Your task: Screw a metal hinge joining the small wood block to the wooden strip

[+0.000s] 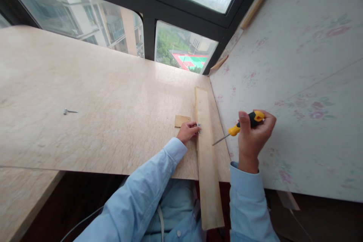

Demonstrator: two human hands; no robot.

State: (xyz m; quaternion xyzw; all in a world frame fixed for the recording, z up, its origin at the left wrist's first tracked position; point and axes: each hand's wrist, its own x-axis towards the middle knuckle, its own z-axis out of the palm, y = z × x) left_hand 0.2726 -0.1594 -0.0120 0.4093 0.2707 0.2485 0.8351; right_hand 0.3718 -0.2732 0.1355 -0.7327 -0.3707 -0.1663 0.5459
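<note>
My right hand [253, 136] grips a yellow and black screwdriver [241, 126], its metal tip pointing down and left toward a long wooden board [207, 159]. The board lies along the right side of the marble-look tabletop [99, 102] and sticks out over the front edge. My left hand [187, 131] rests at the board's left edge, its fingertips pinching a small metal fitting [199, 127] against the wood. A small wooden piece [181, 120] lies flat just behind my left hand.
A lone screw [69, 111] lies on the tabletop far left. A floral-papered wall [297, 83] rises close on the right, beside the board. Dark-framed windows [150, 15] stand behind the table. A second lower surface [22, 196] shows at bottom left.
</note>
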